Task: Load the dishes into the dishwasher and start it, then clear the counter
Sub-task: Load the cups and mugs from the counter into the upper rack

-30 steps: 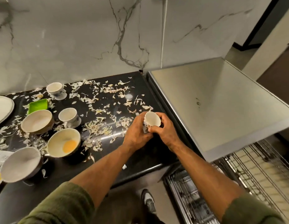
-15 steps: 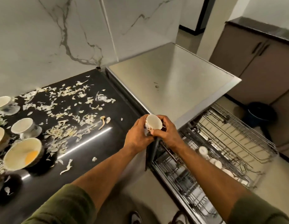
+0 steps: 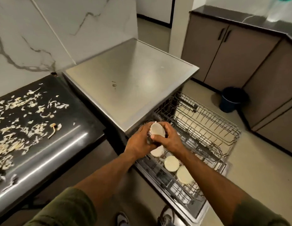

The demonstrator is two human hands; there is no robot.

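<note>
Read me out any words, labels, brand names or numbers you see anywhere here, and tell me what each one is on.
None can be read.
Small white cup held in both hands: a dark printed pattern on its outer wall, too blurred to tell whether it holds letters.
Steel dishwasher top: only a small dark smudge, no lettering.
Grey cabinet doors and dark round bin: no label visible.

Both bare forearms reach forward and converge in front of the body, olive sleeves pushed up near the elbows. The left hand (image 3: pixel 138 141) and right hand (image 3: pixel 169 138) meet, each with curled fingers (image 3: pixel 154 136) wrapped round one cup (image 3: pixel 156 130) held between them, tilted on its side.
</note>
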